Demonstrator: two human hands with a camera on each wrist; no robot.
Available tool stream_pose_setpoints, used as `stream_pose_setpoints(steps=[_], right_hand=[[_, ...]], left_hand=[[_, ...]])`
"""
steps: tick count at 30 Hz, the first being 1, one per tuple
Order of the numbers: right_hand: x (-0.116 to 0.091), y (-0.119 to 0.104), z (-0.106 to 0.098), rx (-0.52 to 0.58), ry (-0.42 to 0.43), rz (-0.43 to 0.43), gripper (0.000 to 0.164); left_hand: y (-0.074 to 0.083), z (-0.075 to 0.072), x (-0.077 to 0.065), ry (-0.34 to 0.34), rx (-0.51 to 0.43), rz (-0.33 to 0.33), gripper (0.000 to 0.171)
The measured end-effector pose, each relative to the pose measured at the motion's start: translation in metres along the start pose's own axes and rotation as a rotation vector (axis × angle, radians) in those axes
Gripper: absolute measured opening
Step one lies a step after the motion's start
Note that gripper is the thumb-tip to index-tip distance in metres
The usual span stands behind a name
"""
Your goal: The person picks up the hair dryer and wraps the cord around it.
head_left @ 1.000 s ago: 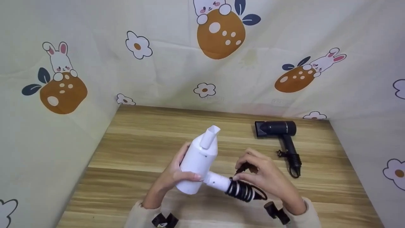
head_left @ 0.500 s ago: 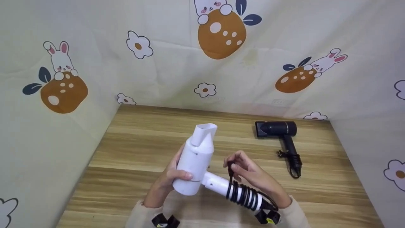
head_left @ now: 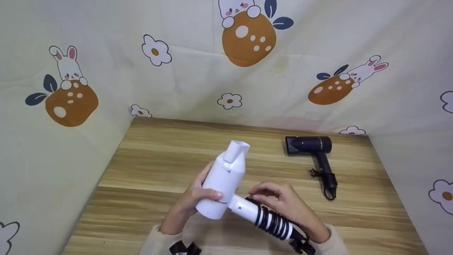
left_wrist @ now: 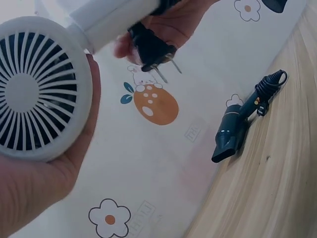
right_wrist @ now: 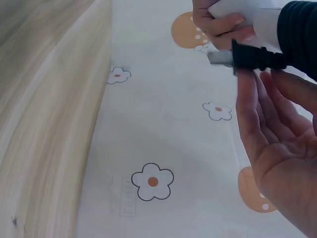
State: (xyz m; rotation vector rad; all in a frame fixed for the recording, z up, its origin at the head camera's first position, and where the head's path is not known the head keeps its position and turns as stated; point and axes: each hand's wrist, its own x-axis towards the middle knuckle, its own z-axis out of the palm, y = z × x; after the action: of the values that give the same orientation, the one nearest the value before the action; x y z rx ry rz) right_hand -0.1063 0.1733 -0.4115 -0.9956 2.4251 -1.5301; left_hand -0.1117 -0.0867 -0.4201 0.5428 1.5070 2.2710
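A white hair dryer [head_left: 223,180] is held over the table by my left hand [head_left: 193,196], thumb across the barrel and nozzle pointing away. Its slotted rear grille [left_wrist: 22,91] shows in the left wrist view. Black cord [head_left: 272,223] winds in several turns round the handle, which slants toward the lower right. Beside the upper handle, my right hand [head_left: 288,203] has its fingertips at the two-pronged plug [right_wrist: 250,57], pinching it by the cord's end. The metal prongs [left_wrist: 166,69] point clear of the fingers; in the head view the plug is mostly hidden.
On the wooden table [head_left: 152,152], a black hair dryer [head_left: 311,144] lies at the back right, its cord wrapped round its handle. Printed cloth walls [head_left: 191,81] enclose the table at the back and both sides. Black camera mounts [head_left: 185,248] sit at the wrists.
The right hand has moved left and then slightly down, bringing the plug from beside the coil to the upper handle. The white hair dryer has tilted a little, staying in the left hand.
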Motion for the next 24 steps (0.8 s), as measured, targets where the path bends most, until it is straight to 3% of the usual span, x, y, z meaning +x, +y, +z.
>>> stream_pose_setpoints(steps=[3, 6, 9, 12, 16, 19, 24], right_hand=[[-0.004, -0.002, -0.004, -0.076, -0.121, 0.043, 0.03], [-0.007, -0.005, 0.0, -0.25, -0.188, 0.048, 0.053], [-0.007, -0.008, 0.014, -0.433, -0.137, 0.093, 0.064], [-0.008, -0.005, 0.027, -0.531, -0.017, 0.121, 0.047], [-0.009, 0.009, 0.032, -0.507, 0.107, 0.095, 0.032], [-0.01, 0.023, 0.029, -0.401, 0.145, 0.103, 0.031], [-0.013, 0.044, 0.018, -0.232, 0.18, 0.247, 0.031]], left_hand=[[0.002, 0.005, 0.003, 0.101, 0.048, -0.104, 0.082], [0.0, 0.008, 0.008, 0.177, 0.036, -0.212, 0.073], [-0.005, 0.008, 0.014, 0.195, -0.011, -0.288, 0.067], [-0.009, 0.007, 0.017, 0.169, -0.058, -0.328, 0.065], [-0.014, 0.006, 0.02, 0.126, -0.152, -0.335, 0.062], [-0.018, 0.005, 0.024, 0.099, -0.204, -0.304, 0.062], [-0.024, 0.0, 0.028, 0.102, -0.138, -0.258, 0.07]])
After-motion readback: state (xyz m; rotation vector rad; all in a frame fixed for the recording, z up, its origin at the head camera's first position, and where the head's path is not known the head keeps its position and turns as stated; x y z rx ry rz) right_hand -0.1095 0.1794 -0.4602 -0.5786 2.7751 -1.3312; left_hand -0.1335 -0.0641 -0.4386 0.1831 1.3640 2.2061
